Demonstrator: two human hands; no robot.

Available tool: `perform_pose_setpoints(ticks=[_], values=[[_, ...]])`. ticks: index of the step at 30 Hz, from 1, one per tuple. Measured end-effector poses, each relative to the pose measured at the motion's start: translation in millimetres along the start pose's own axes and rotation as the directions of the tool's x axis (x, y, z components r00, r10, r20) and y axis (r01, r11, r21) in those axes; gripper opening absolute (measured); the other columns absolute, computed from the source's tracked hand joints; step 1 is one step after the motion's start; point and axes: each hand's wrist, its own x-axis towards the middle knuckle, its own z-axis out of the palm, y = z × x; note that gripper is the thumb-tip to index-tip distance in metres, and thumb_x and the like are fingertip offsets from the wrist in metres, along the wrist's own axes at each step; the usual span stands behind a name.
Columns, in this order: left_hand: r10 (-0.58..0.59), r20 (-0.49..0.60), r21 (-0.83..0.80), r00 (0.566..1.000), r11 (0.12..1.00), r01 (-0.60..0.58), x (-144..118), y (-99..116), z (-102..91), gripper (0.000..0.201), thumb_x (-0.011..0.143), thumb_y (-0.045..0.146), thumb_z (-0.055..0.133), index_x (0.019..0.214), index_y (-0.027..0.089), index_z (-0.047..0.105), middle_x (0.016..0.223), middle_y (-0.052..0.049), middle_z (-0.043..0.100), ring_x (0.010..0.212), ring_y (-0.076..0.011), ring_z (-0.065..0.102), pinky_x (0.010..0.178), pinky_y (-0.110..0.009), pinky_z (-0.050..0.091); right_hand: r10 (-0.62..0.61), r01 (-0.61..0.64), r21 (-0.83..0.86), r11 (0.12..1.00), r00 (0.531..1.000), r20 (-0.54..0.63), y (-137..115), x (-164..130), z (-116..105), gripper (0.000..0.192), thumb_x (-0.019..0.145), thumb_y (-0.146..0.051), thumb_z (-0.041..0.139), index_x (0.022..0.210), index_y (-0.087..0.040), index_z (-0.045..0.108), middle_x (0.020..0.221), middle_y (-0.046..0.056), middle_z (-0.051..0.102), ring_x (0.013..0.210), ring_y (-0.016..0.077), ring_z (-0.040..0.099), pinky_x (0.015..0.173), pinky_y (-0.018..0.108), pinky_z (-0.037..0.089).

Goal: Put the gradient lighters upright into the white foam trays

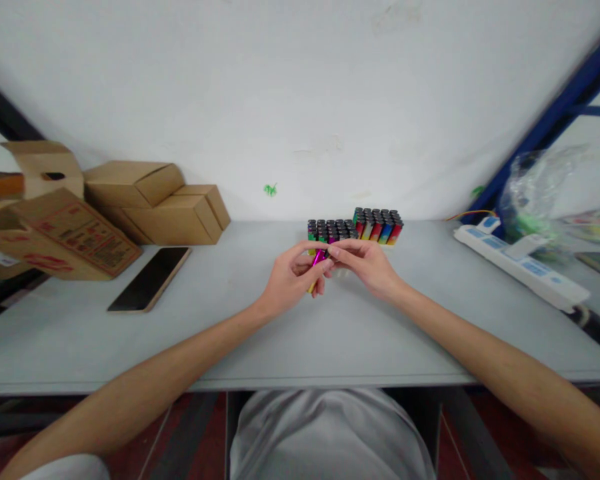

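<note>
A purple-and-yellow lighter (319, 257) is tilted between my two hands above the table. My left hand (296, 275) is closed around its body, thumb in front. The thumb and forefinger of my right hand (364, 261) are pinched at the lighter's dark top; my fingers hide part of it. Just behind my hands stands a block of upright lighters (333, 228) with black tops, its lower part covered by the hands. To its right and a little farther back, a second block of multicoloured lighters (379, 227) stands near the wall.
Closed cardboard boxes (173, 217) and an opened printed carton (83, 233) occupy the back left of the table (260, 353). A dark phone (150, 280) lies before them. On the right are a white power strip (523, 267) and a clear plastic bag (535, 193).
</note>
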Motion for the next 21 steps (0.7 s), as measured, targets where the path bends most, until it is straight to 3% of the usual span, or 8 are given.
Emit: perform_pose_setpoints(ticks=[4,15,21], values=[[-0.007,0.004,-0.027,1.0,1.0,0.007,-0.5,-0.1,0.5,0.045,0.084,0.04,0.08,0.116,0.015,0.06,0.072,-0.001,0.07,0.048,-0.0119,0.064,0.044,-0.022,0.053,-0.003,0.003,0.015,1.0,1.0,-0.006,0.8,-0.3,1.4,0.038,0.074,-0.049,0.086,0.093,-0.017,0.079,0.079,0.003,0.075,0.07,0.0146,0.067,0.076,0.032,0.057],[-0.022,0.008,0.012,1.0,1.0,0.022,-1.1,3.7,-0.2,0.045,0.085,0.04,0.079,0.118,0.014,0.063,0.071,-0.002,0.07,0.048,-0.0113,0.063,0.045,-0.021,0.052,0.015,-0.005,-0.068,0.998,0.989,0.146,-12.7,0.6,-6.7,0.039,0.082,-0.053,0.08,0.089,-0.015,0.077,0.079,0.005,0.074,0.074,0.0166,0.068,0.078,0.032,0.055],[-0.026,-0.005,-0.004,1.0,1.0,0.026,0.3,4.3,-0.4,0.046,0.084,0.041,0.079,0.117,0.013,0.063,0.071,-0.002,0.07,0.047,-0.0112,0.063,0.044,-0.021,0.051,0.012,-0.006,-0.058,0.998,0.994,0.106,-6.5,2.8,-7.6,0.037,0.08,-0.052,0.081,0.092,-0.017,0.077,0.083,0.004,0.075,0.074,0.0158,0.068,0.081,0.032,0.056]])
